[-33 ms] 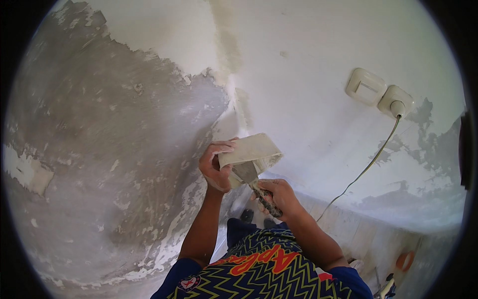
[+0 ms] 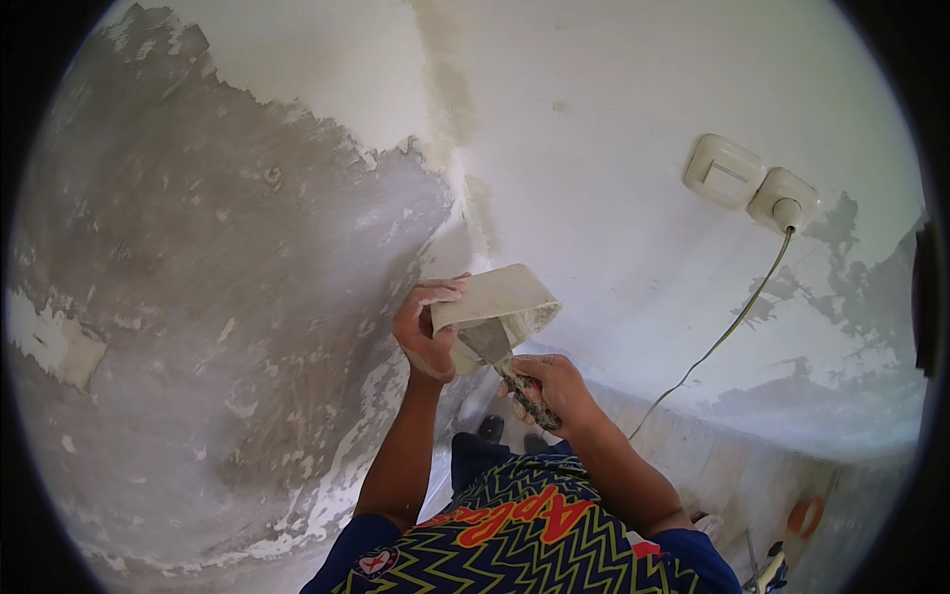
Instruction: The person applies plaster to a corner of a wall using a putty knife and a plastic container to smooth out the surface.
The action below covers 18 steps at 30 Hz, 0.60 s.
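My left hand [image 2: 424, 335] grips a wide, flat plaster blade [image 2: 500, 297] smeared with white filler, held out in front of my chest. My right hand [image 2: 556, 381] is closed on the speckled handle of a putty knife [image 2: 489, 343]. The knife's metal blade lies against the underside of the wide blade. Both hands are close to the corner where two walls meet [image 2: 457, 188].
The left wall [image 2: 198, 297] is bare grey with scraped patches; the right wall [image 2: 614, 119] is coated white. A cream switch [image 2: 724, 170] and a socket [image 2: 782, 198] with a plugged-in cable [image 2: 727, 332] sit on the right wall. An orange ring [image 2: 807, 515] lies at the lower right.
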Available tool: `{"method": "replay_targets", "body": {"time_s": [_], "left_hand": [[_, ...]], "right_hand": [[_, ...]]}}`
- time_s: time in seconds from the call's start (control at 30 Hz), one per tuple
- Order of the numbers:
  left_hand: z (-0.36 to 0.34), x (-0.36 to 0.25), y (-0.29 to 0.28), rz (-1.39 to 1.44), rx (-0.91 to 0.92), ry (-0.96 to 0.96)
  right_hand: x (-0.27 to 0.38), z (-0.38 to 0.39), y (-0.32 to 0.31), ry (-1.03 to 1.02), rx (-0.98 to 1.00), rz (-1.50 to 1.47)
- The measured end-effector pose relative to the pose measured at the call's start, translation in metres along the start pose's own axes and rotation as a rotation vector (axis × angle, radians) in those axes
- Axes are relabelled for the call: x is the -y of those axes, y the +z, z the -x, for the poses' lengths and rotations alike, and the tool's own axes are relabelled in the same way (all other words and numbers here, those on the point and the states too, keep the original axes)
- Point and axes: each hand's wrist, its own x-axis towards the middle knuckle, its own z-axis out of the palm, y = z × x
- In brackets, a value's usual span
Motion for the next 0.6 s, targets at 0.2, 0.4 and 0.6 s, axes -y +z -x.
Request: {"method": "replay_targets", "body": {"time_s": [0.2, 0.4, 0.6], "left_hand": [[0.003, -0.008, 0.002, -0.073, 0.001, -0.093], [0.006, -0.003, -0.011, -0.223, -0.061, -0.319], [0.051, 0.071, -0.031, -0.151, -0.341, -0.501]], "right_hand": [[-0.002, 0.002, -0.007, -0.03, 0.032, -0.023], [-0.002, 0.024, -0.016, -0.067, 0.054, 0.08], [0.017, 0.042, -0.019, -0.303, 0.11, 0.035]]}}
